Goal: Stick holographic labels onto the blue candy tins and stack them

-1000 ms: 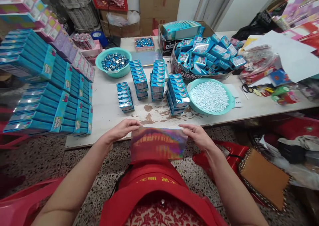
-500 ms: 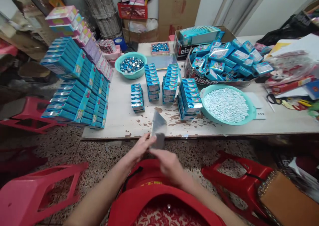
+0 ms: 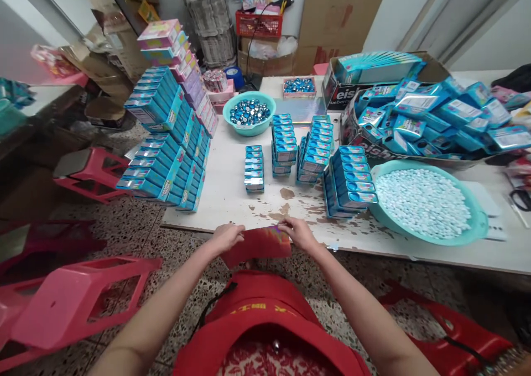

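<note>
Between my two hands, at the table's front edge, a thin shiny sheet [image 3: 259, 244] is stretched out. It looks reddish, with a purple and orange sheen at its upper right. My left hand [image 3: 228, 238] pinches its left end, and my right hand [image 3: 299, 233] grips the upper right corner. Beyond the hands stand rows of small blue boxes: a short row [image 3: 254, 168], two middle rows [image 3: 284, 144] and a larger right row [image 3: 350, 179]. A turquoise basin [image 3: 481, 221] of small pale pieces sits to the right.
Tall stacks of blue boxes [image 3: 166, 166] and pink boxes [image 3: 197, 83] line the table's left end. Behind are a turquoise bowl [image 3: 249, 130] of shiny blue and silver pieces and a carton [image 3: 352, 124] heaped with blue packs. Plastic stools [image 3: 70, 304] stand below left.
The sheet, folded and greyish before, is now spread wide and looks red. My right hand has moved up and right, away from the left. The view has shifted leftward.
</note>
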`<control>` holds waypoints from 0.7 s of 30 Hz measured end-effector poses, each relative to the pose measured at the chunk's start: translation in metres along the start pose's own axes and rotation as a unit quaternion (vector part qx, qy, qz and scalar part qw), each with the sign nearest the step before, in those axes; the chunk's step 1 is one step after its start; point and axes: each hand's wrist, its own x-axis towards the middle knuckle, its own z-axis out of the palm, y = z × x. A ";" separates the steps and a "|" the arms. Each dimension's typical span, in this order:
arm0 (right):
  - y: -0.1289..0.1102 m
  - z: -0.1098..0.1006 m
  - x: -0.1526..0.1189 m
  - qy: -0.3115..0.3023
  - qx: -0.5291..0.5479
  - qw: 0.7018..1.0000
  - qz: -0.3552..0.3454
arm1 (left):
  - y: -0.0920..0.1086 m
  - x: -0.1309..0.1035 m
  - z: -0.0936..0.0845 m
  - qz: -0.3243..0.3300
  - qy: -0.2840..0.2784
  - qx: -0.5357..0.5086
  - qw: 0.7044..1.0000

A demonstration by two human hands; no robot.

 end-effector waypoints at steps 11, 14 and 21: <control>0.042 0.012 0.056 0.013 0.056 0.992 0.113 | -0.075 0.073 -0.002 0.029 -0.001 -0.012 1.000; 0.044 0.014 0.052 0.015 0.066 0.989 0.128 | -0.077 0.075 0.005 0.044 -0.003 -0.011 0.999; 0.053 0.015 0.055 -0.010 0.142 0.976 0.166 | -0.055 0.082 -0.001 0.059 0.024 0.016 0.998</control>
